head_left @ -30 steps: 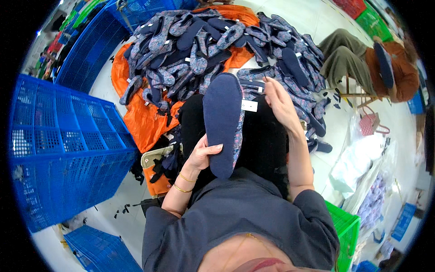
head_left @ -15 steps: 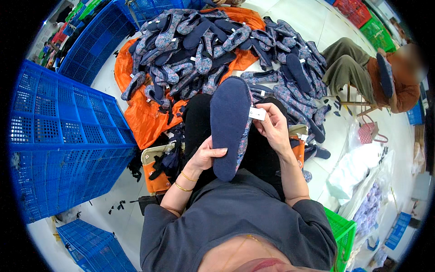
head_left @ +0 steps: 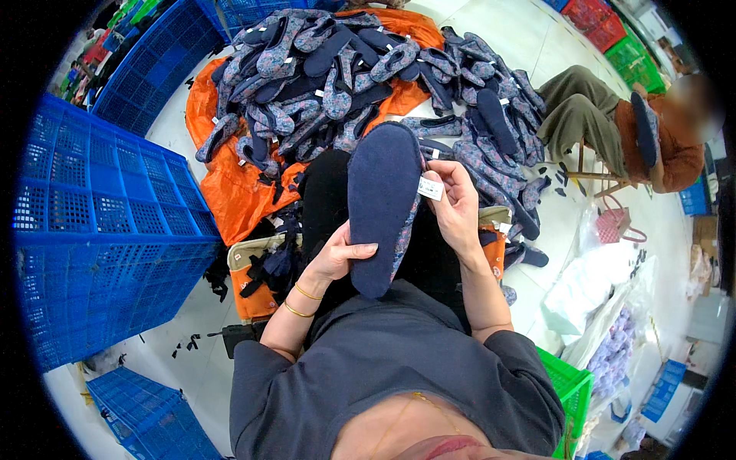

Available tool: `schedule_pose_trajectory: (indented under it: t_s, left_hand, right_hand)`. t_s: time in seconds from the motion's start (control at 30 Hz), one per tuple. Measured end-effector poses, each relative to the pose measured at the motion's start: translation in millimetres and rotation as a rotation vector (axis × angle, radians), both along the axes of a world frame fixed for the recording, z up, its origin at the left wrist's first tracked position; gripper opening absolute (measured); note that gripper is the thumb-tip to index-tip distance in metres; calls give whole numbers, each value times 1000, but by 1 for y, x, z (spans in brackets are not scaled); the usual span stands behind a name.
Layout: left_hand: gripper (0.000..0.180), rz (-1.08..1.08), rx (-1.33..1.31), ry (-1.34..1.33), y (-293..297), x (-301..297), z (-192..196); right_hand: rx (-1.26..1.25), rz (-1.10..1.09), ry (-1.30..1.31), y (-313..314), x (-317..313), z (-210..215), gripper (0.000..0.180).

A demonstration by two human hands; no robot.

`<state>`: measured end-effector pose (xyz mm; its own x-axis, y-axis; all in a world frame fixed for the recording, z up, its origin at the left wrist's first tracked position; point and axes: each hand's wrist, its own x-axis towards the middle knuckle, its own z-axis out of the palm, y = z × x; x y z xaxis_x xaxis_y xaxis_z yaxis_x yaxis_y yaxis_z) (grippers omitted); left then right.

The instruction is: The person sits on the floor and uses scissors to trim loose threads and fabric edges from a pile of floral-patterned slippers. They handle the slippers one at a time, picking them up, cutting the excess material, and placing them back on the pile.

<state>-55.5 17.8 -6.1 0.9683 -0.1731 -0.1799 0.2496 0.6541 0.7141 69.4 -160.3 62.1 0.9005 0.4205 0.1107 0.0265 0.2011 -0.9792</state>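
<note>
A slipper is held up in front of my lap, its dark navy sole turned toward me and its floral side showing along the right edge. My left hand is closed round the narrow lower end, thumb on the sole and the other fingers mostly hidden behind. On the slipper's right edge, my right hand pinches by the white label, thumb against it. Whether its fingertips also grip the slipper's rim is unclear.
Ahead lies a large heap of slippers, partly on an orange sheet. Blue crates stand at left, a green crate at lower right. A seated person at right holds another slipper. Dark scraps fill an orange-sided container by my legs.
My right hand has shifted up along the slipper's edge, and the white label now tilts downward with its print more visible. My left hand keeps its hold. The whole view has shifted slightly.
</note>
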Motion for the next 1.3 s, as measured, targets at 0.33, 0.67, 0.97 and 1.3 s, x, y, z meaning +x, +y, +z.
schedule_pose_trajectory:
  t_s: [0.33, 0.67, 0.97, 1.3]
  left_hand:
    - [62, 21, 32, -8, 1, -8, 0]
    - [66, -37, 45, -13, 4, -9, -3]
    - [58, 175, 364, -44, 72, 85, 83]
    - [41, 306, 817, -289, 99, 193, 36]
  right_hand:
    - [86, -65, 51, 8, 4, 0, 15]
    - [-12, 19, -41, 4, 13, 11, 16]
    - [193, -130, 257, -62, 95, 8, 27]
    - [-1299, -488, 71, -269, 219, -270, 54]
